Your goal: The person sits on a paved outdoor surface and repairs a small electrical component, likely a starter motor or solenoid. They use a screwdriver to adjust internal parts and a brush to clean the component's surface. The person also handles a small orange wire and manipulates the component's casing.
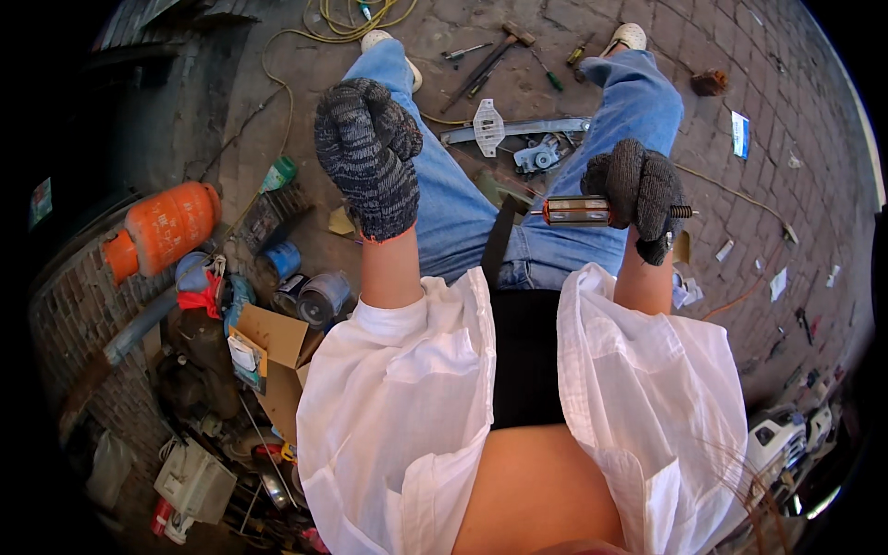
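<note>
My right hand, in a dark knit glove, is closed around a small motor armature held level above my right thigh. Its metal core with copper-coloured edges sticks out on the left, and a threaded shaft end shows past the fingers on the right. Raised over my left leg is my left hand, gloved alike, its fingers curled into a fist; whatever they may hold is hidden. Between my legs lies a metal rail with a pale perforated plate and a grey geared metal part.
A hammer and screwdrivers lie between my feet. To the left are an orange gas cylinder, paint cans, and an open cardboard box. A yellow hose runs across the brick ground. Scraps and a blue-white packet lie right.
</note>
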`<state>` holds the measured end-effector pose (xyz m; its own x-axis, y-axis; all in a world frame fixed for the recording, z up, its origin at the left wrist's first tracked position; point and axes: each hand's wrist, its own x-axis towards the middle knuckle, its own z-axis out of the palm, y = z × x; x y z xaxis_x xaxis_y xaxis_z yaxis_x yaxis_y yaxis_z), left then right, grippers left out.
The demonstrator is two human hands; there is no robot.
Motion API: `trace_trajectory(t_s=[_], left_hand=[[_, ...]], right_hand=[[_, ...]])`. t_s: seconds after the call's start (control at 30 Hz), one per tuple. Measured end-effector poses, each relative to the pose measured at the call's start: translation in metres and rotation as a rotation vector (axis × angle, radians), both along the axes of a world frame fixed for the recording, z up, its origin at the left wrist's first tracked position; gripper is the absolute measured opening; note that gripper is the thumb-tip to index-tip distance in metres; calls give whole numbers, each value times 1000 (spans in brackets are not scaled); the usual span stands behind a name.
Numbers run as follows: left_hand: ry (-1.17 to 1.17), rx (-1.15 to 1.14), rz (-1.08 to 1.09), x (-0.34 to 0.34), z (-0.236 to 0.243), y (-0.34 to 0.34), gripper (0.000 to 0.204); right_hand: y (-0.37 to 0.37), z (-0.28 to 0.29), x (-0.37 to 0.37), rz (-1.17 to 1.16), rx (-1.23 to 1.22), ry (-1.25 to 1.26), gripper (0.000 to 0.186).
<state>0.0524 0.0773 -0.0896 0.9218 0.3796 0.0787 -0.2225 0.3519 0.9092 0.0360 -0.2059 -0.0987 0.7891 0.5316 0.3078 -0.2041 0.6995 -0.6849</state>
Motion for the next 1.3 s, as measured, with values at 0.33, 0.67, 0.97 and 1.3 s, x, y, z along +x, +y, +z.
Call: trace_trajectory(t_s=[0.33,0.67,0.97,1.3], left_hand=[[-98,1004,-649,-27,45,-38,22],[-100,841,-728,-62,37,-75,24],[-68,569,-630,-82,43,-81,17],[102,304,-703,-87,47,-64,19]], right_hand=[[25,12,23,-176,426,263,50],[43,5,25,4,774,556,47],[47,1,25,22,589,536,38],[46,-10,17,-350,-242,273,27]])
